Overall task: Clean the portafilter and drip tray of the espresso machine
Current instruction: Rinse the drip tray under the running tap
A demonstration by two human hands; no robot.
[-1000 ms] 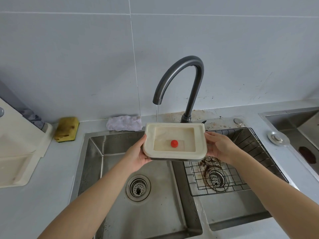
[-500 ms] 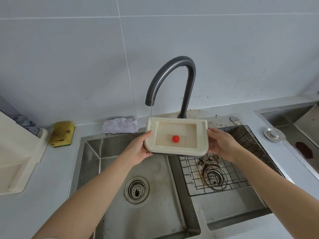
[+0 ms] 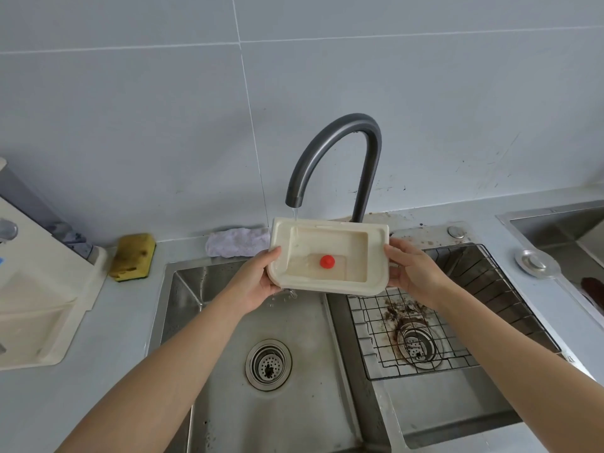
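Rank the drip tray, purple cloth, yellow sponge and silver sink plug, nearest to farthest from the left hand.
1. Drip tray: held by the left hand.
2. Purple cloth: just behind it.
3. Yellow sponge: counter, farther left.
4. Silver sink plug: counter, far right.

Grey countertop [image 3: 117, 338], yellow sponge [image 3: 132, 256], pale cloth [image 3: 233, 241], metal stopper [image 3: 536, 263]

Head view, angled down, near sink [image 3: 304, 403]

Left edge cuts off espresso machine [image 3: 42, 289]; drip tray [image 3: 327, 287] underside hidden.
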